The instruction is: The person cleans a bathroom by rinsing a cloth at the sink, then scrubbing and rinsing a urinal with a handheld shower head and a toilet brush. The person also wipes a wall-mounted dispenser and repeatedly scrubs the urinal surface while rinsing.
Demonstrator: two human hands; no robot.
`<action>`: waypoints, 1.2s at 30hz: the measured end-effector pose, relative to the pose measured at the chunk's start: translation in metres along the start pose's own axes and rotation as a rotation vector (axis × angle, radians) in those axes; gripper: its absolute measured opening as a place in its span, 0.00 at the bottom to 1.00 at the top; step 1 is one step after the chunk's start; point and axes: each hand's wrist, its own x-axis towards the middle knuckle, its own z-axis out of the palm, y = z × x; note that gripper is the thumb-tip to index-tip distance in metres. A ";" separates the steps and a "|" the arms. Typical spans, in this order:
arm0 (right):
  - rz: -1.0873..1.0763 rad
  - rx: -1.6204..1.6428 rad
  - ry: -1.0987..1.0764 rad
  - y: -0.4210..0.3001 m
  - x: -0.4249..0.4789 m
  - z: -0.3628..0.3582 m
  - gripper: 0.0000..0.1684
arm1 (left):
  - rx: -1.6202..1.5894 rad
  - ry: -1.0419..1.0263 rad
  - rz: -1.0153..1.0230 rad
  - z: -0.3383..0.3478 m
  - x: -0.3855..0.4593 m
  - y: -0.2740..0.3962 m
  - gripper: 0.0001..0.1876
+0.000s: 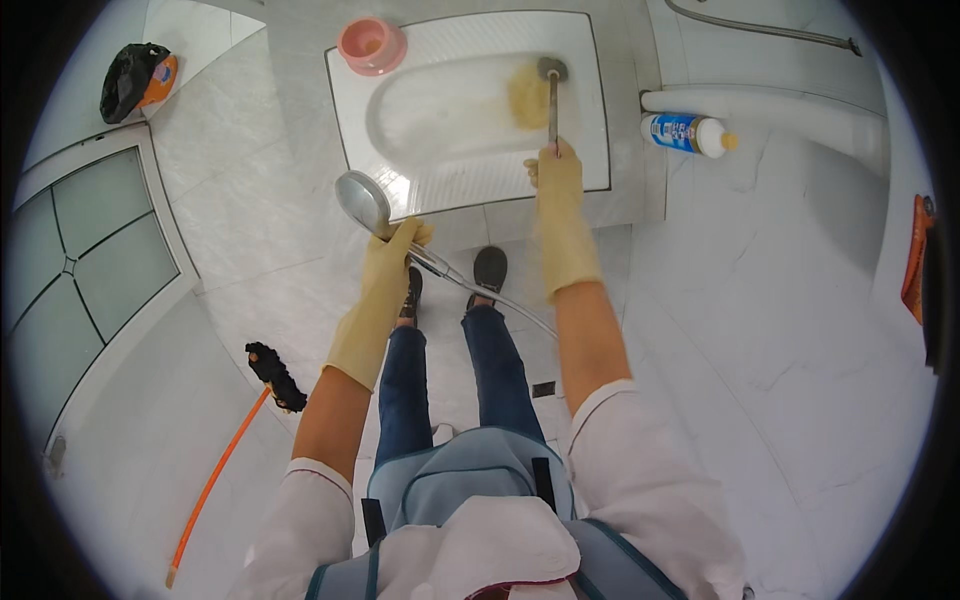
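My left hand [397, 244], in a pale yellow rubber glove, grips the handle of a chrome shower head [364, 201] with a metal hose [510, 301] that runs right, behind my right forearm. My right hand [556, 165], gloved alike, is closed around the handle of a toilet brush [553, 101]. The grey brush head lies inside the white ceramic squat toilet [435, 184], at its right end, beside a patch of yellowish liquid [529, 96]. On the pan's top left corner stands a pink plastic container [371, 46].
A cleaner bottle [679, 135] lies by a white pipe [772, 112] at right. An orange-handled broom [217, 487] lies lower left. A glazed door [112, 225] borders the left side; a black bag [131, 82] sits above it. A floor drain [544, 389] is near my feet.
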 end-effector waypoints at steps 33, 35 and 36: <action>-0.298 -1.008 -0.347 0.060 -0.095 0.045 0.30 | -0.109 0.011 0.001 -0.009 0.019 0.002 0.18; -0.194 -1.190 -0.452 0.064 -0.092 0.003 0.33 | -0.084 0.022 0.005 -0.015 0.016 0.003 0.20; -0.161 -1.275 -0.487 0.061 -0.094 -0.025 0.34 | -0.061 0.020 0.001 -0.020 0.013 0.002 0.21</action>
